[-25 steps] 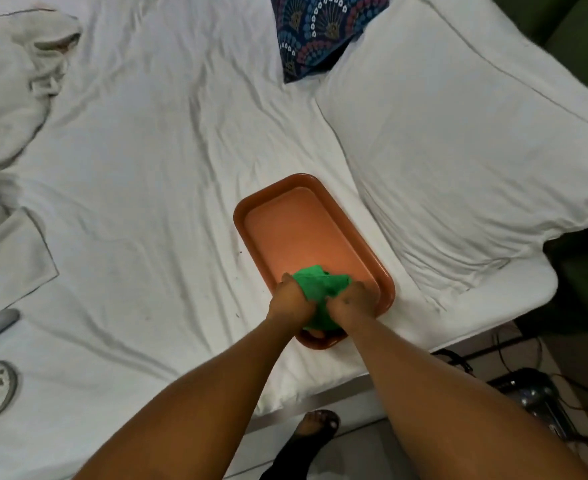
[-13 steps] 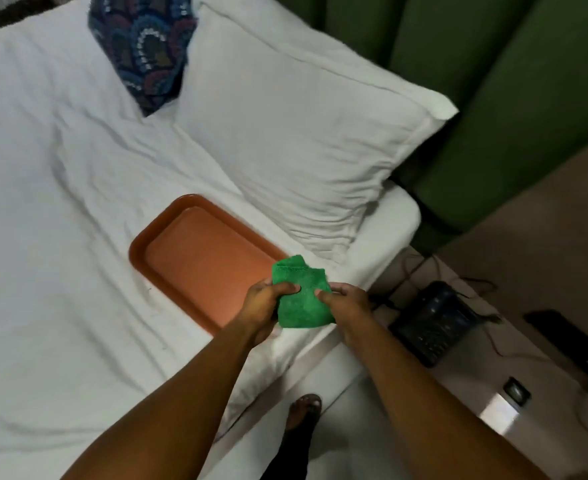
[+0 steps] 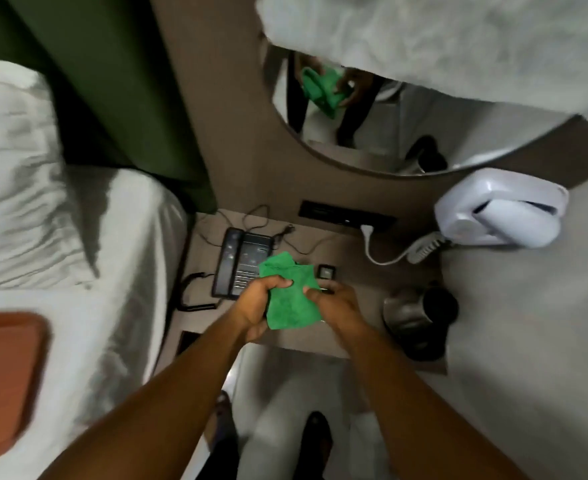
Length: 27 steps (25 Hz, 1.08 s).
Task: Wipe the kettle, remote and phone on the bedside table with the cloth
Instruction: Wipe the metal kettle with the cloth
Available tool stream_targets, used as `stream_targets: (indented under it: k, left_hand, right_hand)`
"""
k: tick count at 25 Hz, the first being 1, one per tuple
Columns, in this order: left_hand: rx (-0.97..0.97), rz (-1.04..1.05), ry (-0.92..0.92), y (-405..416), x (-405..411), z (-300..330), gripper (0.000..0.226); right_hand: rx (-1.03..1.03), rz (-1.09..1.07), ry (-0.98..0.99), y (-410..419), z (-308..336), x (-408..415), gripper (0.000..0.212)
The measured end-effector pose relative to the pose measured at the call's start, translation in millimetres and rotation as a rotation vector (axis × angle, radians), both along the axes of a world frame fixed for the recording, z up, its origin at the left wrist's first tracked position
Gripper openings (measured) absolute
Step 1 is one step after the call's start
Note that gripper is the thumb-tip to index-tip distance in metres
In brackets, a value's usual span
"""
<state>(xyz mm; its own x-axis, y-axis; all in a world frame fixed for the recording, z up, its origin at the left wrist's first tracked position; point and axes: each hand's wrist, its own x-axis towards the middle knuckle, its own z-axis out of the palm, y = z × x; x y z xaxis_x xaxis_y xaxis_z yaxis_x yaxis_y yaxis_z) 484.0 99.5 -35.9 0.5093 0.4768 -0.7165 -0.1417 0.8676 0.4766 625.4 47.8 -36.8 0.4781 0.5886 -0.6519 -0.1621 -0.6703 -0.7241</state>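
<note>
Both hands held the green cloth (image 3: 290, 296) above the bedside table (image 3: 351, 336). The left hand (image 3: 259, 306) gripped the cloth's left edge, fingers curled over the fabric with the thumb on top. The right hand (image 3: 337, 304) pinched the cloth's right edge between thumb and fingers. The cloth hung between the two hands, partly bunched, with its upper corner over the right side of the phone (image 3: 240, 266).

The phone, a dark corded desk set, lay on the left part of the table, handset on its left side, with thin cables (image 3: 251, 220) trailing behind it. The kettle (image 3: 415, 315), dark metal with a black handle, stood at the right end of the table, well apart from the hands. A small dark square object (image 3: 326, 271) lay just beyond the cloth, close to the right hand's fingers; its identity could not be determined. The remote could not be identified with certainty.

A white wall-mounted dryer (image 3: 500, 211) with a coiled cord (image 3: 424, 249) hung above the kettle. A round mirror (image 3: 372, 133) on the wall reflected the hands and cloth. A bed (image 3: 60, 237) with white sheets stood left of the table, with an orange tray (image 3: 5, 379) on it.
</note>
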Motion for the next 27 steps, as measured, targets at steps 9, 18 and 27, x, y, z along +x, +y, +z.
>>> stream_targets:
  k: [9, 18, 27]
  left_hand:
    - [0.080, -0.049, 0.270, -34, 164, -99, 0.030]
    - [0.272, 0.016, 0.296, -47, 263, -192, 0.029]
    - [0.044, 0.062, 0.041, -54, 333, -209, 0.044]
  right_hand:
    - [-0.065, 0.102, -0.803, -70, -76, 208, 0.039]
    - [-0.064, 0.220, -0.945, -74, -141, 293, 0.054]
    - [-0.014, 0.272, -0.962, -73, -142, 293, 0.050]
